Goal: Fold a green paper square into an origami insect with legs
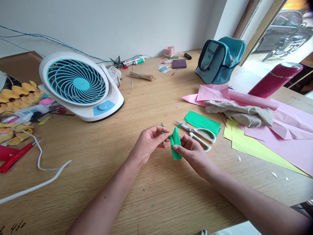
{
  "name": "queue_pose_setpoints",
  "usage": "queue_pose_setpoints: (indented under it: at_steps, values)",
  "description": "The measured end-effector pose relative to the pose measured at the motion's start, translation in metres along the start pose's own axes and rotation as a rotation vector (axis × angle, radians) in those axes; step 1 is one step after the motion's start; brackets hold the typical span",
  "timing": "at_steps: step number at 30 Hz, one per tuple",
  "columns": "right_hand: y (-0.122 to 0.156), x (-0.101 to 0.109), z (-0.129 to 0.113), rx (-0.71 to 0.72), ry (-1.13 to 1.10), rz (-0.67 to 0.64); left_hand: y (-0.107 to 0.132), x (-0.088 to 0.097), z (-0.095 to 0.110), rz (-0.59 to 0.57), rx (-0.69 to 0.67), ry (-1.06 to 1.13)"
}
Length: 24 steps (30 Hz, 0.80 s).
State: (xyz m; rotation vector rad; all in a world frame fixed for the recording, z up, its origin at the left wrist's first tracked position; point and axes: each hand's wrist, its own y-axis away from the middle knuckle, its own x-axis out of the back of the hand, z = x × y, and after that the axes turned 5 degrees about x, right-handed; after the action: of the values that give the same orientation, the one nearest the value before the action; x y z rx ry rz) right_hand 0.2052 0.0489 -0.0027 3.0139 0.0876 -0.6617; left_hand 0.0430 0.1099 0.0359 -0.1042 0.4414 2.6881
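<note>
My right hand (192,150) grips a folded piece of green paper (176,147) between thumb and fingers, held upright above the table. A narrow tip curls out of its top. My left hand (153,140) is closed in a pinch at the paper's left side. A thin green paper strip (162,125) pokes up from those fingers; whether it joins the folded piece I cannot tell. Just behind my right hand lie white-handled scissors (204,138), their blades slightly apart. Their handle overlaps a small stack of green paper sheets (201,121).
At left stands a white and blue fan (78,83), with a white cable (41,187) nearer me. Right are pink paper (290,153), yellow paper (244,147), a grey cloth (246,114), a red bottle (276,78) and a blue bag (217,62). Thin sticks (143,76) lie further back.
</note>
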Motion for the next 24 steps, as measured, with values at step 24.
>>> queue_pose_setpoints:
  at_steps: [24]
  values:
    - [0.002,0.003,-0.011,-0.127,0.025,0.010,0.000,0.000,-0.003,-0.108,-0.287,-0.322]
